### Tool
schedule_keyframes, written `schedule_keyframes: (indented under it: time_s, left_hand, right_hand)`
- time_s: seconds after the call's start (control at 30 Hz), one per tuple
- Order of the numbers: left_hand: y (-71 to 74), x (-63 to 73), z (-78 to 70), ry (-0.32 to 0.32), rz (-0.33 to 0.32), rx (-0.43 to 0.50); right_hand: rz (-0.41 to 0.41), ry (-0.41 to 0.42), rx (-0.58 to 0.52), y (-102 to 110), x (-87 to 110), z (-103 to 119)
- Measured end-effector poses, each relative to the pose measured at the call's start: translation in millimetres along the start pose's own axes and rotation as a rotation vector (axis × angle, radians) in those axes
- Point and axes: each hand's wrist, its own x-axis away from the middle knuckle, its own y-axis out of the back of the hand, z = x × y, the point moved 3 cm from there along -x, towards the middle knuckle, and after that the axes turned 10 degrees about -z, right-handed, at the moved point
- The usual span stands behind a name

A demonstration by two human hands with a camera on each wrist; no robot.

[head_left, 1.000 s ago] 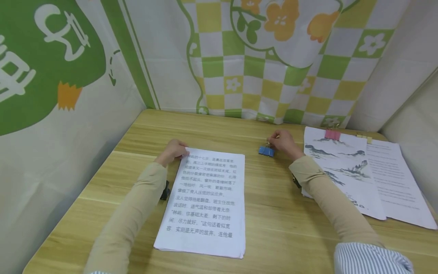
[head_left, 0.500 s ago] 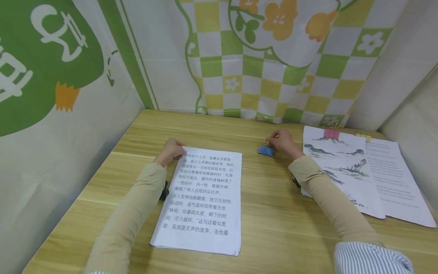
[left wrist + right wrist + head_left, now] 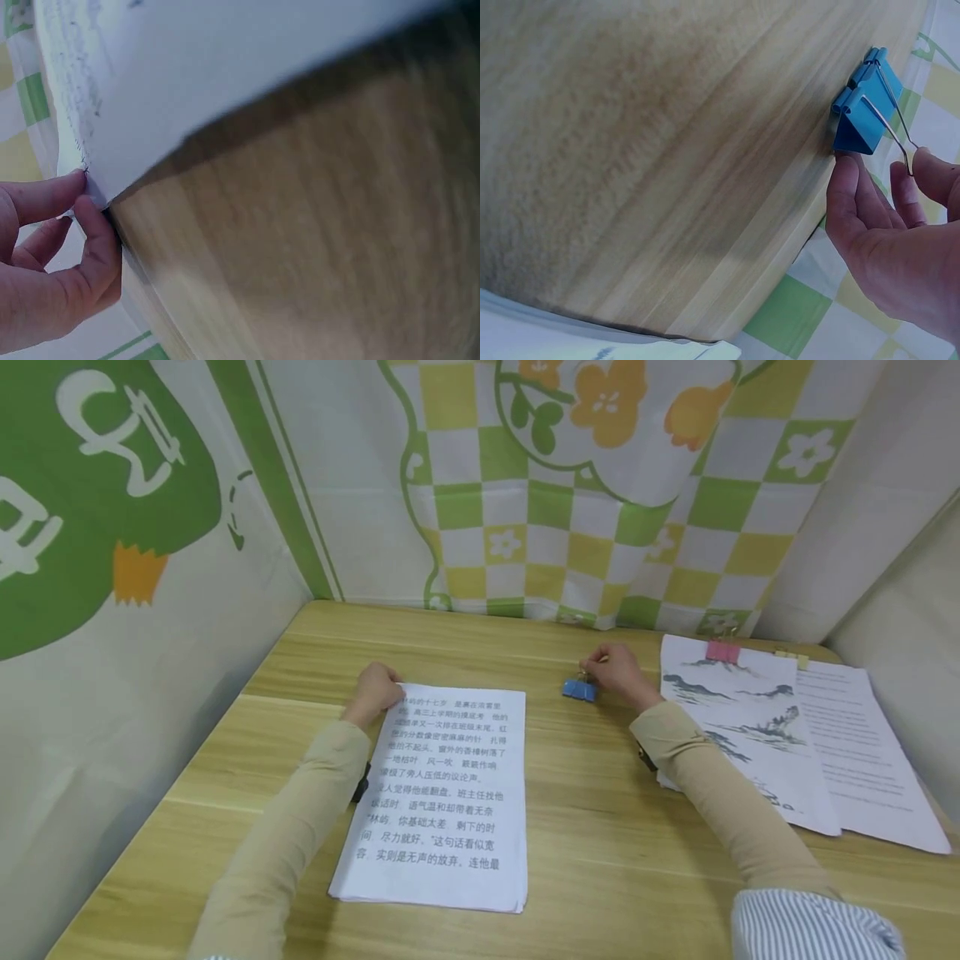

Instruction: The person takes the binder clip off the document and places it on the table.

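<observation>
A stack of printed sheets (image 3: pixel 438 793) lies on the wooden table with its text facing up. My left hand (image 3: pixel 375 689) pinches its far left corner, thumb and fingertips meeting at the paper (image 3: pixel 120 142) in the left wrist view. To the right of the stack, my right hand (image 3: pixel 617 672) holds a blue binder clip (image 3: pixel 573 690). Seen from the right wrist, thumb and fingers pinch the clip's wire handles (image 3: pixel 889 127), and other fingertips reach under its blue body. The clip is close over the tabletop, apart from the stack.
On the right lie an ink landscape sheet (image 3: pixel 731 693) with a pink binder clip (image 3: pixel 723 651) and a text sheet (image 3: pixel 873 752) with a yellow binder clip (image 3: pixel 791 658). A checkered curtain (image 3: pixel 555 527) hangs behind the wooden table (image 3: pixel 600 860).
The stack has shifted slightly left and away, with my left hand still at its corner. My right hand keeps hold of the blue binder clip in nearly the same place.
</observation>
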Motion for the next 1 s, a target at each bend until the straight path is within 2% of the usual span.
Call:
schedule_keyframes:
  time_s: [0.1, 0.27, 0.43, 0.63, 0.8, 0.93, 1.0]
  left_hand:
    - [-0.2, 2.4, -1.2, -0.062, -0.041, -0.105]
    - [2.0, 8.5, -9.8, -0.092, -0.044, -0.183]
    - [2.1, 12.0, -15.1, -0.078, -0.034, -0.198]
    - [-3.8, 5.1, -14.9, -0.062, -0.01, -0.202]
    - [-5.9, -0.3, -11.7, -0.076, -0.001, -0.21]
    - [-2.1, 6.5, -15.6, -0.053, 0.019, -0.204]
    - [-0.8, 9.3, -17.1, -0.064, 0.015, -0.205]
  right_hand:
    - [0.009, -0.005, 0.004, -0.9, 0.9, 0.0]
    - [0.028, -0.016, -0.004, -1.5, 1.6, 0.8]
    - [0.044, -0.023, -0.015, -1.2, 1.5, 0.3]
    - [0.039, 0.018, -0.016, 4.4, 3.5, -4.8]
    - [-0.007, 0.049, 0.037, 20.8, 3.6, -18.3]
    - [-0.04, 0.025, 0.073, 42.2, 6.8, -33.2]
    - [-0.06, 0.017, 0.082, 53.8, 9.3, -41.8]
